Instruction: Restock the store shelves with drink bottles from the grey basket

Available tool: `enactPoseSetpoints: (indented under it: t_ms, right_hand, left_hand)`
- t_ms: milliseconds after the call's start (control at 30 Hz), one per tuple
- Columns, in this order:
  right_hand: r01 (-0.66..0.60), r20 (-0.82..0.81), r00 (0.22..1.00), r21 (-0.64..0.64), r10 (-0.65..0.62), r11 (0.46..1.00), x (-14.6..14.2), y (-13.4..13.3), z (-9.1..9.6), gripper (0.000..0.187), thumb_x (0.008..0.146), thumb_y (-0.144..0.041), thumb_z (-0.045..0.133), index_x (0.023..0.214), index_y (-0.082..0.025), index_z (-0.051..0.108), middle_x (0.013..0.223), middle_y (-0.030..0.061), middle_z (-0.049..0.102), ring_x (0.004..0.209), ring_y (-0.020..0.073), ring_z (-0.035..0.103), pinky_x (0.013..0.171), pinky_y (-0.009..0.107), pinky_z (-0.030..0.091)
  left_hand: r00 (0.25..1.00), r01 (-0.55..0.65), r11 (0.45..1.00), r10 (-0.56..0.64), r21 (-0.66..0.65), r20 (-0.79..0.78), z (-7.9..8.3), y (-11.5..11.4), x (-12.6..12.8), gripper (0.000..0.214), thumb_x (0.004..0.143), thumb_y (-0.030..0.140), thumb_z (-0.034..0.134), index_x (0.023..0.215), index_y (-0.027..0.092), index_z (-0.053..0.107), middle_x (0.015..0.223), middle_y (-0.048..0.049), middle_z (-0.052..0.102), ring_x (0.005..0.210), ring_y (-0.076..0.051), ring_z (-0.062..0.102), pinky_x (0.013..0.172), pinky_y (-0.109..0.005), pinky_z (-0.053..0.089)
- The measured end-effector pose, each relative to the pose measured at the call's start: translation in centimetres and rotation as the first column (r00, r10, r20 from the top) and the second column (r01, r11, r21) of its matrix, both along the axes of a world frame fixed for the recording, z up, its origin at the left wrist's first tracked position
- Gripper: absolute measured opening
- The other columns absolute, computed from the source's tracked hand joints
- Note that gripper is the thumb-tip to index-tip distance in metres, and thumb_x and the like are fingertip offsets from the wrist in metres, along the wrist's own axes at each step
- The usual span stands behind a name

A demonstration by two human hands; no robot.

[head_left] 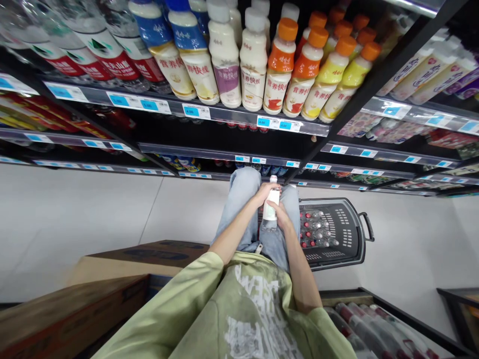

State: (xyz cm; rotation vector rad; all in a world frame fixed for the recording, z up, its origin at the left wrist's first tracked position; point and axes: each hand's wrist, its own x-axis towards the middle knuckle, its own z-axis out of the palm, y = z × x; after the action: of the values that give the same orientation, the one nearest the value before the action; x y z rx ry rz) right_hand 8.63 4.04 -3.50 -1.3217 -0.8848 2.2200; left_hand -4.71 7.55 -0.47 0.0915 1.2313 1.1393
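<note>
A long shelf bank (232,116) crossed twelve o'clock; from the lap (239,214), one basket (342,217) sat at four, its bottles (317,225) too overlapped to count. One white-labelled bottle (267,213) was above the lap — left hand (266,192) and right hand (282,216) clamped around it. Holding it seemed the step; moving it called for steadiness.

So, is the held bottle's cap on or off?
On: a pale cap covers the top of the bottle, held by left hand and right hand. Whether it is tight, I cannot tell.
</note>
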Motion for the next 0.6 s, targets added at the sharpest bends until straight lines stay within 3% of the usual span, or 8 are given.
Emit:
enactPoseSetpoints:
  t_ms: [600]
  right_hand:
    - [-0.002,0.018,1.000,-0.019,0.002,1.000,-0.21,0.13,0.28,0.053,0.073,-0.043,0.097,0.115,-0.019,0.075,0.090,0.0057,0.085,0.087,0.0303,0.084,0.080,0.038,0.071]
  left_hand:
    - [0.999,0.018,0.999,-0.017,0.029,-0.030,-0.43,-0.10,0.06,0.008,0.074,0.021,0.079,0.071,0.015,0.074,0.070,-0.0049,0.076,0.062,-0.016,0.071,0.062,-0.026,0.055]
